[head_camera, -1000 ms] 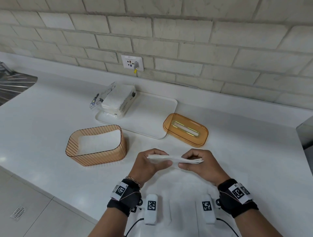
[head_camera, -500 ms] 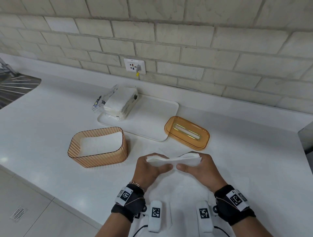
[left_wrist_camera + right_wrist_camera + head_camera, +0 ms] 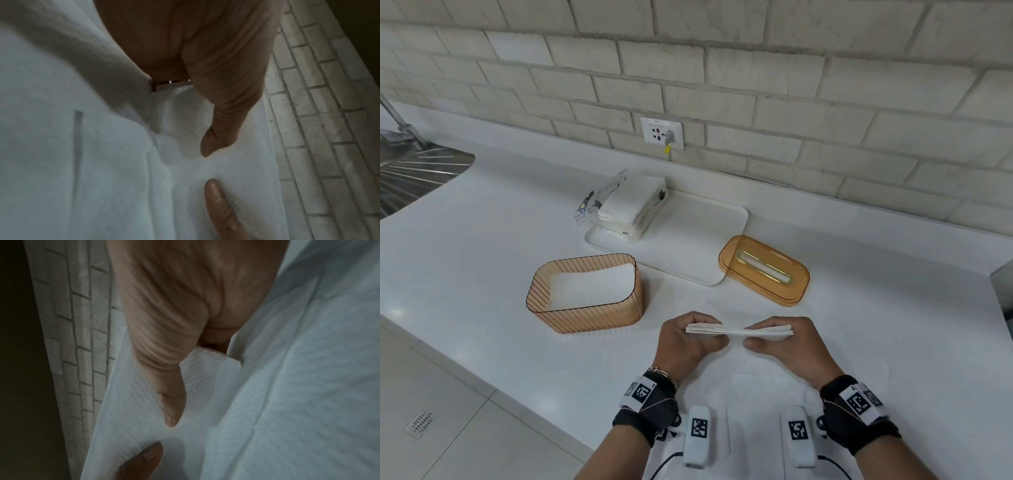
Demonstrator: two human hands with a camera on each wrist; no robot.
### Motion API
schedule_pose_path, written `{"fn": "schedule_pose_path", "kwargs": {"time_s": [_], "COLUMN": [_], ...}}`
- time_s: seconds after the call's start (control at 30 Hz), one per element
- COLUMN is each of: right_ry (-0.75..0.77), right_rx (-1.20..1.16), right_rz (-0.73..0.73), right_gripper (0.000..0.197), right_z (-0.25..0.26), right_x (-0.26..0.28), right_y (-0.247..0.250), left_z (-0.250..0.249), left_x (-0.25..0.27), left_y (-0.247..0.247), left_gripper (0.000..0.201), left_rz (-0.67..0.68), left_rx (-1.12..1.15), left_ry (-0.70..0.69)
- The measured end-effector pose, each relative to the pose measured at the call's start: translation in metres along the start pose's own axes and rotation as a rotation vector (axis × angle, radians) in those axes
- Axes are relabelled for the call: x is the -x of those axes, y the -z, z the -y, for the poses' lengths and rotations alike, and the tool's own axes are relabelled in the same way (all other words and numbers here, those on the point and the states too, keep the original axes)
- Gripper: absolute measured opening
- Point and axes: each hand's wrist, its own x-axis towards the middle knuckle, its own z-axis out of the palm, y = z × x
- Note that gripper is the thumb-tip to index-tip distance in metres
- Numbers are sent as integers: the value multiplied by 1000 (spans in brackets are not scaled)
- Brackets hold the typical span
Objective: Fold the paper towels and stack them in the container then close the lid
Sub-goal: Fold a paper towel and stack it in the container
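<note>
A folded white paper towel (image 3: 738, 330) is held flat above the counter between both hands. My left hand (image 3: 690, 339) pinches its left end and my right hand (image 3: 780, 341) pinches its right end. In the left wrist view the towel (image 3: 236, 178) lies under my left thumb (image 3: 218, 133); in the right wrist view the towel (image 3: 139, 410) lies under my right thumb (image 3: 170, 399). The ribbed orange container (image 3: 585, 313) stands open to the left, with white towels (image 3: 592, 284) lying inside. Its orange lid (image 3: 763, 270) with a slot lies on the counter to the right.
A white tray (image 3: 698, 240) sits at the back and carries an opened pack of paper towels (image 3: 630, 205). A steel sink drainer (image 3: 410, 174) is at the far left. A wall socket (image 3: 662, 133) is on the brick wall. The counter's front edge (image 3: 493, 390) runs diagonally at lower left.
Both hands have lifted the folded towel a little and levelled it. The head camera has shifted slightly, so the scene sits a bit differently.
</note>
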Motion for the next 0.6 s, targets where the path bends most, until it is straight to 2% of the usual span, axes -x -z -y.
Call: {"fn": "schedule_pose_path", "kwargs": {"time_s": [0.17, 0.23, 0.33, 0.47, 0.6], "right_ry": [32, -6, -82, -118, -112], "right_rx": [-6, -28, 45, 60, 5], "right_rz": [-17, -44, -46, -81, -25], "right_gripper": [19, 18, 17, 25, 26], "right_z": [9, 10, 6, 7, 27], "right_x": [1, 3, 4, 0, -8], "right_y": [0, 0, -2, -2, 2], "left_z": [-3, -6, -3, -3, -22], "left_x": [0, 0, 1, -1, -5], "left_y": [-1, 0, 2, 5, 19], "left_gripper": [25, 22, 22, 22, 24], "left_rz": [-12, -36, 1, 44, 23], "left_rx": [7, 14, -20, -82, -149], "left_ry": [-30, -13, 24, 11, -20]}}
